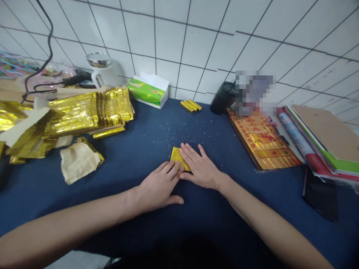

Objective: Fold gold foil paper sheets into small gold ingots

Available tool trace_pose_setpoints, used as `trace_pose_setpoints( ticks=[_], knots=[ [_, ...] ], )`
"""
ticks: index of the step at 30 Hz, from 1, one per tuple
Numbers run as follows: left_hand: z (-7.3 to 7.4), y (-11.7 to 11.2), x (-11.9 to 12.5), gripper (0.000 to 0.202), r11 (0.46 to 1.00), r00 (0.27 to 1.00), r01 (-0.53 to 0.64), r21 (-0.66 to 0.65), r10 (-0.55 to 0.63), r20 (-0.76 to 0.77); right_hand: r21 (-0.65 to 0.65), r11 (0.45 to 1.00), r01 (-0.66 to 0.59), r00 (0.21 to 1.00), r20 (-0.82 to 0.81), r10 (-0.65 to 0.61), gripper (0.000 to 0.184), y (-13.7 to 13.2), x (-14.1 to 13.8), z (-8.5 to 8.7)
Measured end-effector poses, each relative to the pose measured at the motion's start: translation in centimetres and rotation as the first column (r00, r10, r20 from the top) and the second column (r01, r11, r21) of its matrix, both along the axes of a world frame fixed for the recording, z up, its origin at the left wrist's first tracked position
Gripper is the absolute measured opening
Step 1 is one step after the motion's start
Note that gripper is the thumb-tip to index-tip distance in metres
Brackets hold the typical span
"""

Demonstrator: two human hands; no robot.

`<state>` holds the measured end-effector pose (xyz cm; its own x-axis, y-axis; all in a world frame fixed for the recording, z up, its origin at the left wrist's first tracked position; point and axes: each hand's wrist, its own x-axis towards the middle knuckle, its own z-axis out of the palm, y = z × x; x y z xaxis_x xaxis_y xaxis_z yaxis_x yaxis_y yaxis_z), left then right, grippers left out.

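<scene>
A small folded piece of gold foil paper (176,156) lies on the dark blue table cover (151,138) in the middle. My left hand (158,185) lies flat with its fingers stretched, the fingertips pressing on the paper's near edge. My right hand (199,168) also lies flat and spread, covering the paper's right part. Neither hand grips anything; both press down on the paper.
A big heap of gold foil sheets (84,112) and a crumpled beige paper (78,160) lie at the left. Finished gold folded pieces (190,105), a green tissue box (147,91), a white mug (102,71), a black cup (223,98), a gold printed pack (263,144), stacked books (322,144) and a phone (319,194) surround.
</scene>
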<state>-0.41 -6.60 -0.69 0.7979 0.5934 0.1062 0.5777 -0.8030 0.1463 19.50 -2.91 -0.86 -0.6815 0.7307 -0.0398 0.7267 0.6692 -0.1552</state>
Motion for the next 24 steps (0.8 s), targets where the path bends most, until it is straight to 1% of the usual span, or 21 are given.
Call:
trace_pose_setpoints(
  ticks=[2,4,5,7,8,9,12,14,15,17,18,19,20,24],
  knots=[
    [0.2,0.0,0.0,0.08,1.0,1.0,-0.001,-0.001,0.001,-0.009,-0.049,0.999,0.004,0.999,-0.051,-0.007,0.081,0.2,0.2,0.2],
    [0.4,0.0,-0.1,0.079,1.0,1.0,-0.006,0.003,0.006,-0.024,-0.097,0.994,0.042,0.986,-0.156,-0.057,0.075,0.4,0.7,0.6],
    [0.5,0.1,0.0,0.08,1.0,0.999,-0.007,0.008,0.008,-0.031,-0.106,0.992,0.071,0.972,-0.215,-0.093,0.067,0.4,1.0,0.8],
    [0.8,0.1,0.0,0.081,1.0,0.999,-0.007,0.015,0.007,-0.043,-0.079,0.99,0.116,0.948,-0.29,-0.134,0.046,0.2,1.5,1.5],
    [0.9,0.2,0.0,0.081,1.0,0.999,-0.007,0.015,0.008,-0.048,-0.043,0.992,0.115,0.949,-0.291,-0.123,0.037,-0.1,1.7,1.7],
    [1.0,0.2,0.0,0.081,1.0,0.999,-0.008,0.013,0.008,-0.052,-0.001,0.996,0.092,0.959,-0.269,-0.089,0.031,-0.4,1.8,2.0],
    [1.2,0.3,0.0,0.079,1.0,0.998,-0.011,0.001,0.011,-0.054,0.106,0.994,-0.012,0.986,-0.164,0.029,0.029,-1.5,1.9,2.4],
    [1.2,0.3,0.0,0.078,1.0,0.999,-0.011,-0.001,0.011,-0.048,0.132,0.991,-0.004,0.987,-0.157,0.025,0.027,-1.8,1.7,2.5],
    [1.2,0.3,0.0,0.078,1.0,0.999,-0.01,-0.001,0.01,-0.045,0.126,0.991,0.036,0.984,-0.177,-0.013,0.026,-1.7,1.6,2.5],
    [1.2,0.2,0.1,0.077,1.0,0.999,-0.011,0.008,0.012,-0.043,0.062,0.981,0.181,0.962,-0.217,-0.164,0.024,-0.8,1.4,2.6],
    [1.2,0.2,0.1,0.078,1.0,0.999,-0.012,0.013,0.013,-0.046,0.017,0.964,0.264,0.941,-0.222,-0.254,0.024,-0.1,1.2,2.6],
    [1.1,0.2,0.1,0.078,1.0,0.999,-0.013,0.017,0.013,-0.051,-0.051,0.938,0.344,0.918,-0.193,-0.347,0.023,0.7,1.0,2.7],
    [1.1,0.2,0.1,0.079,1.0,0.998,-0.013,0.021,0.014,-0.06,-0.073,0.923,0.377,0.907,-0.173,-0.384,0.023,1.6,0.7,2.8],
    [1.1,0.1,0.2,0.079,0.999,0.995,-0.024,0.028,0.026,-0.092,-0.156,0.899,0.408,0.897,-0.116,-0.427,0.019,4.7,-0.6,3.1]
  ],
)
